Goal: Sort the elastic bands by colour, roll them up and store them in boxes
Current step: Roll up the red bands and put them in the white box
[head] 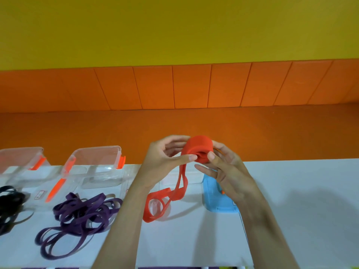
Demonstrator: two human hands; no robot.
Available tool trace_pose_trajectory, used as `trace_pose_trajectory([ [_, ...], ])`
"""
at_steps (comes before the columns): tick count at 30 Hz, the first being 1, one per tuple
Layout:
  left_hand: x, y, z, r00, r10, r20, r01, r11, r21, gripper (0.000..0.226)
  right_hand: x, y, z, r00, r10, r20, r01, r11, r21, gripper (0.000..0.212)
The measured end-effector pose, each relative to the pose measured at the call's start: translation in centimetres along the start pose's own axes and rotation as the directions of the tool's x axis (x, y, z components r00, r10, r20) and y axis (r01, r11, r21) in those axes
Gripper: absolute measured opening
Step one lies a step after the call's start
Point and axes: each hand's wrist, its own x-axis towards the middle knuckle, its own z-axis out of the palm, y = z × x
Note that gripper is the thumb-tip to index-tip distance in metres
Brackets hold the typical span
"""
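Both hands hold a roll of red elastic band (196, 147) above the far edge of the white table (301, 200). My left hand (165, 158) pinches the roll's left side with thumb and fingers. My right hand (225, 166) grips its right side, thumb on the roll's face. The loose red tail (165, 199) hangs down and loops on the table. A purple band pile (81, 214) lies at the left, and a black band pile (9, 202) at the far left.
Two clear plastic boxes with orange latches stand at the table's back left, one (97, 162) behind the purple bands and one (21, 162) further left. A blue lid (217, 202) lies under my right wrist. An orange wall and ledge run behind the table.
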Motion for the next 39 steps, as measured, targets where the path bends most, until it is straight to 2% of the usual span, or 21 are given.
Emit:
trace_pose_trajectory([
  [2, 0.0, 0.0, -0.3, 1.000, 0.019, 0.022, -0.021, 0.996, 0.082, 0.048, -0.1, -0.4, -0.6, 1.000, -0.010, -0.016, 0.006, 0.977, -0.214, 0.040],
  [4, -0.1, 0.1, -0.4, 0.998, 0.009, 0.056, -0.017, 0.990, 0.142, 0.046, -0.2, -1.2, -1.2, 1.000, 0.004, -0.012, -0.009, 0.905, -0.425, 0.047],
  [7, 0.1, 0.1, 0.1, 0.996, 0.007, 0.084, -0.023, 0.982, 0.188, 0.044, -0.2, -1.8, -1.1, 1.000, -0.007, -0.012, 0.000, 0.859, -0.512, 0.056],
  [9, 0.2, 0.1, 0.5, 0.997, 0.015, 0.079, -0.027, 0.987, 0.159, 0.047, -0.1, -1.7, -0.9, 0.995, -0.071, -0.073, 0.029, 0.883, -0.469, 0.051],
  [11, 0.3, 0.0, 0.7, 0.999, -0.002, 0.054, -0.006, 0.989, 0.145, 0.053, -0.1, -1.5, -0.8, 0.989, -0.087, -0.122, 0.041, 0.940, -0.339, 0.047],
  [14, 0.2, -0.1, 0.9, 0.999, -0.017, 0.036, 0.012, 0.991, 0.131, 0.050, 0.0, -0.7, -0.7, 0.993, -0.051, -0.109, 0.037, 0.991, -0.125, 0.044],
  [15, 0.2, 0.0, 0.8, 0.999, -0.018, 0.027, 0.014, 0.993, 0.118, 0.048, 0.0, -0.5, -0.5, 0.996, -0.036, -0.084, 0.027, 0.994, -0.108, 0.044],
  [17, 0.4, 0.4, 0.7, 0.999, -0.017, 0.048, 0.012, 0.995, 0.103, 0.045, 0.2, -0.7, -0.7, 0.998, -0.034, -0.056, 0.019, 0.967, -0.253, 0.047],
  [19, 0.5, 0.6, 0.5, 0.995, -0.019, 0.100, 0.008, 0.994, 0.105, 0.046, 0.4, -1.5, -1.3, 0.998, -0.041, -0.043, 0.017, 0.887, -0.462, 0.054],
  [22, 0.8, 0.7, 0.5, 0.987, -0.034, 0.160, 0.016, 0.994, 0.111, 0.050, 0.5, -2.7, -1.9, 0.999, -0.044, 0.013, 0.045, 0.877, -0.478, 0.053],
  [24, 1.0, 0.8, 0.5, 0.985, -0.043, 0.168, 0.027, 0.995, 0.094, 0.054, 0.7, -2.7, -1.9, 0.997, -0.077, -0.022, 0.060, 0.908, -0.414, 0.046],
  [27, 1.2, 0.7, 0.6, 0.998, -0.030, 0.047, 0.030, 1.000, 0.009, 0.061, 1.1, -1.7, -1.4, 0.994, -0.046, -0.095, 0.029, 0.985, -0.172, 0.050],
  [30, 1.2, 0.8, 0.7, 1.000, -0.006, -0.027, 0.005, 0.999, -0.036, 0.051, 1.3, -0.4, -0.7, 0.998, -0.023, -0.064, 0.023, 1.000, -0.001, 0.048],
  [32, 1.2, 1.0, 0.3, 1.000, 0.011, -0.024, -0.011, 1.000, -0.002, 0.045, 1.3, -0.3, -0.6, 1.000, 0.003, -0.015, -0.004, 0.997, -0.075, 0.046],
  [35, 1.2, 1.5, -0.5, 1.000, 0.010, 0.009, -0.011, 0.995, 0.098, 0.048, 1.7, -1.1, -0.9, 1.000, -0.004, 0.008, 0.006, 0.942, -0.336, 0.044],
  [39, 1.2, 2.0, -0.4, 0.999, 0.043, 0.021, -0.045, 0.994, 0.101, 0.045, 2.1, -2.1, -0.4, 0.997, -0.081, 0.001, 0.078, 0.947, -0.311, 0.040],
])
